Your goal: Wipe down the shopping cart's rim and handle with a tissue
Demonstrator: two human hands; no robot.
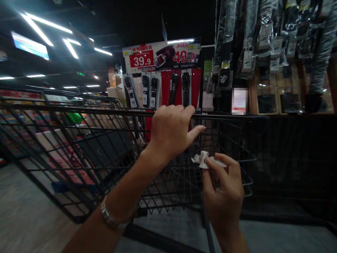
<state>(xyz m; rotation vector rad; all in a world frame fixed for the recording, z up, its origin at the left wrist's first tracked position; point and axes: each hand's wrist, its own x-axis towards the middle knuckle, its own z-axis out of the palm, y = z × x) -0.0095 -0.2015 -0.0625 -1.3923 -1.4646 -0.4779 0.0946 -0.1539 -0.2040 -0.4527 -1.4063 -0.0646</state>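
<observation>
My left hand (170,131) has its fingers curled over the dark top rail (126,112) of a black wire shopping cart (79,207), with the thumb stuck out to the right. A metal watch band or bracelet circles that wrist. Lower and to the right, my right hand (223,186) pinches a crumpled white tissue (203,159) between thumb and fingers. The tissue sits in front of the cart's wire side, and I cannot tell whether it touches the wires.
Packaged belts (186,88) hang behind the cart under a price sign (162,56). More wrapped goods (273,38) hang at the upper right. A dark box-like object (105,147) and a pink-and-white panel (65,158) show through the cart's wires. Grey floor (23,211) lies at left.
</observation>
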